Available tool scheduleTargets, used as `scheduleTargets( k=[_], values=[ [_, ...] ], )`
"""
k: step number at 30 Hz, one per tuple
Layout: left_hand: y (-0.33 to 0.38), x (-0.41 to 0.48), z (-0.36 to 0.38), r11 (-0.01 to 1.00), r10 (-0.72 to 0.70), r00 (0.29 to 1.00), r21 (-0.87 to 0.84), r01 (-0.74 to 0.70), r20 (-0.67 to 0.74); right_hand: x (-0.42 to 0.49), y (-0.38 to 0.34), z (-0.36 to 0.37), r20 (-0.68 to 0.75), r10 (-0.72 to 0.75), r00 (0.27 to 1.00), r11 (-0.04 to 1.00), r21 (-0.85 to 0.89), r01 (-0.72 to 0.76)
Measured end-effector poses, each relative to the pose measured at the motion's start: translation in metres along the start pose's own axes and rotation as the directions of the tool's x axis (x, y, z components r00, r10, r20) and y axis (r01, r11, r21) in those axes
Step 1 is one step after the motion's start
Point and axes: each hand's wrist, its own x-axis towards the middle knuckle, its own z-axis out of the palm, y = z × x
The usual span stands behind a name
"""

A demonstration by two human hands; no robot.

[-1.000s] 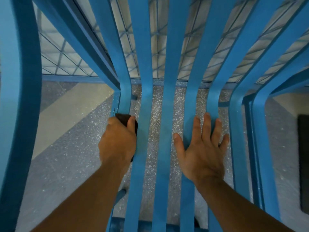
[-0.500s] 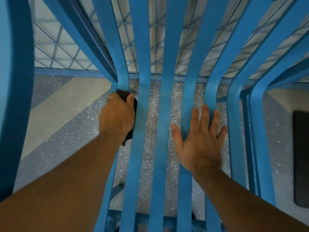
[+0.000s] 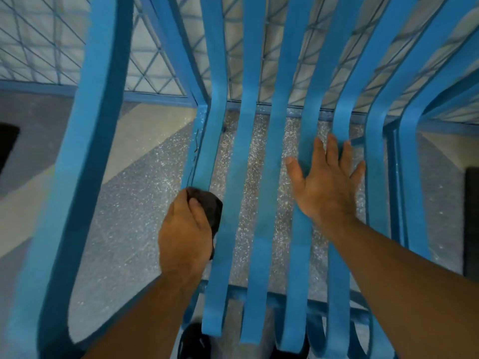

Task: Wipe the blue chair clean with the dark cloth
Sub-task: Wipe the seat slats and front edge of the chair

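The blue chair (image 3: 277,156) is built of long curved slats that run from the seat up into the backrest, with a broad armrest loop at the left. My left hand (image 3: 185,234) is closed around the dark cloth (image 3: 211,209) and presses it on the leftmost seat slat, about midway along the seat. Most of the cloth is hidden under my fingers. My right hand (image 3: 326,185) lies flat with fingers spread across two slats right of centre, holding nothing.
Speckled grey floor (image 3: 134,208) with a pale stripe shows between the slats. A blue wire-mesh fence (image 3: 46,47) stands behind the chair. A dark mat (image 3: 471,224) lies at the right edge, and a black shoe (image 3: 193,343) sits below the seat front.
My left hand has slid the cloth back toward me along the leftmost slat, away from the seat-back bend. The right hand stays flat on the slats. The view has shifted.
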Motion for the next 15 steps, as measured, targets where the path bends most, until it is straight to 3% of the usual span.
scheduleTargets(
  k=[4,10,13,15],
  values=[
    [-0.016,-0.014,-0.013,0.999,0.037,0.998,-0.016,-0.038,-0.046,-0.022,-0.003,-0.002,-0.053,-0.172,0.984,0.985,0.02,0.174],
    [-0.022,-0.047,-0.044,0.987,0.157,0.987,0.03,-0.156,-0.019,-0.118,-0.05,-0.003,-0.088,-0.448,0.889,0.828,0.335,0.45],
    [-0.025,-0.066,-0.062,0.974,0.217,0.975,-0.073,-0.213,0.051,-0.147,-0.073,-0.001,0.096,-0.503,0.859,0.804,0.417,0.424],
    [-0.026,-0.077,-0.079,0.963,0.221,0.972,-0.174,-0.205,0.081,-0.16,-0.085,-0.003,0.134,-0.466,0.875,0.79,0.508,0.343]
  ],
)
